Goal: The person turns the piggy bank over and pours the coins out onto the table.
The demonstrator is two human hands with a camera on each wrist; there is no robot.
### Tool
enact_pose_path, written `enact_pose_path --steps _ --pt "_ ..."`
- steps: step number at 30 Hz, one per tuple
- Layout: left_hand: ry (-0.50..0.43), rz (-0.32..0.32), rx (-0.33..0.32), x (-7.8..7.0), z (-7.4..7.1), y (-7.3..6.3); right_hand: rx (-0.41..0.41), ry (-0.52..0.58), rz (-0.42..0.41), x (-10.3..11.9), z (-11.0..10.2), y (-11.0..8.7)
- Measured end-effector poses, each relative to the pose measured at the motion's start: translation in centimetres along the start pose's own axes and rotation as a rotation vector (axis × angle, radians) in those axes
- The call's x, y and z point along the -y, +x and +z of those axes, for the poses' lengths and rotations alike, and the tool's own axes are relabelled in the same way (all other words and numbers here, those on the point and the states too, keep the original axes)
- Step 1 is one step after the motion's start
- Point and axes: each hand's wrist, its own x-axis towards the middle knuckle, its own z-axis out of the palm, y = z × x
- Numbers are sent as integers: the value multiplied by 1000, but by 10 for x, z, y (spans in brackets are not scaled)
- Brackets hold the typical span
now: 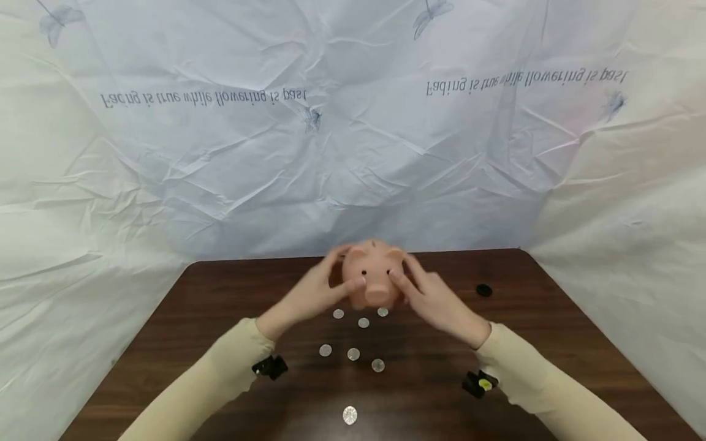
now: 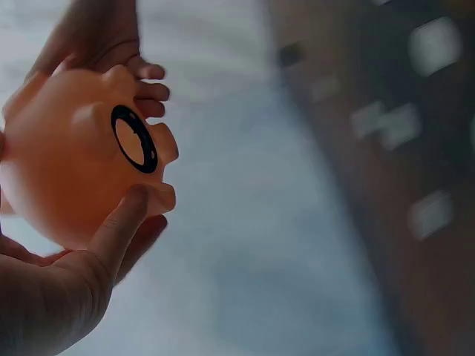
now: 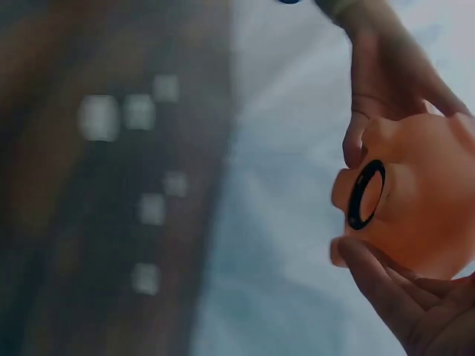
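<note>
A pink piggy bank (image 1: 374,275) is lifted off the table, its snout and eyes facing the head camera. My left hand (image 1: 317,288) grips one side of it, the thumb lying on the pig's cheek. On the other side my right hand (image 1: 441,303) holds it the same way. Both wrist views show the pig's underside with stubby feet and a black ring (image 2: 134,139) set in it; whether the ring's middle is a hole I cannot tell. Several silver coins, among them one coin (image 1: 353,354), lie on the table below the pig.
A small black round piece (image 1: 484,290) lies on the dark wooden table (image 1: 220,294), right of the right hand. A single coin (image 1: 350,415) sits near the front. White printed sheeting (image 1: 353,153) hangs behind and at both sides.
</note>
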Motion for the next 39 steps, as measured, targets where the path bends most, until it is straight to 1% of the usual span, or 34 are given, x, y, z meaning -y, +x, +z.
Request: enact_pose_path --steps 1,2,3,4,5,6,9,11,13,16,19,22,26,30,35,39 --pt "-47 -74 38 9 6 -1 50 21 77 -6 4 -2" --pt "-118 -131 73 16 11 -1 85 39 135 -11 6 -3" --pt "-185 -177 100 21 15 -1 108 56 173 -14 8 -3" --pt "-251 -215 116 25 17 0 124 73 202 -17 8 -3" --pt "-310 -237 129 27 18 1 130 87 217 -18 7 -3" --pt "-340 -248 134 29 18 3 130 96 221 -19 6 -1" --pt "-399 -304 164 31 19 8 144 139 253 -22 3 6" --pt "-415 -364 215 34 20 11 182 174 295 -24 3 9" --pt "-422 -433 277 39 23 12 240 204 348 -28 5 10" --pt "-396 -508 370 47 28 10 345 235 411 -36 11 9" --pt "-378 -535 428 54 31 5 424 269 441 -42 15 8" --pt "-381 -548 448 58 32 4 449 298 441 -45 17 6" --pt "-381 -571 452 61 32 6 454 322 431 -48 20 6" --pt "-373 -584 435 69 33 12 440 336 436 -51 24 8" --pt "-380 -590 396 76 29 22 401 295 420 -54 27 17" --pt "-380 -580 396 79 27 29 389 276 422 -58 28 23"
